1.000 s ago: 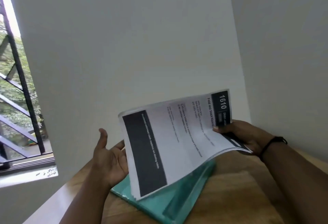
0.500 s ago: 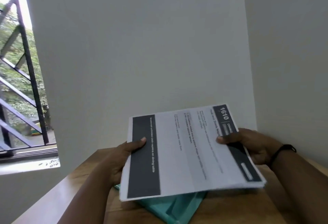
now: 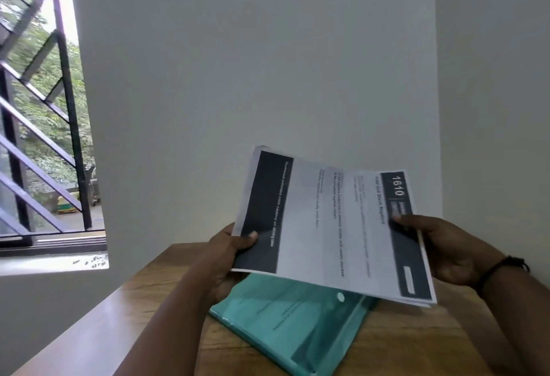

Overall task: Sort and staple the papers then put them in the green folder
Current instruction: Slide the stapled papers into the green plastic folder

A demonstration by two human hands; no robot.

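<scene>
papers (image 3: 333,227): one stack, sheet count unreadable, held in the air above the folder | left hand (image 3: 229,253) pinches the dark-banded end, right hand (image 3: 446,250) pinches the "1610" end | step: sorting, I judge (no stapler in view) | next: square the edges, staple | folder (image 3: 297,322): one, green, on the counter (image 3: 166,301)

One stack of papers (image 3: 333,227) counted, one green folder (image 3: 297,325), two hands, left (image 3: 229,252) and right (image 3: 446,250), one worktop (image 3: 178,331), one window (image 3: 44,108)
</scene>
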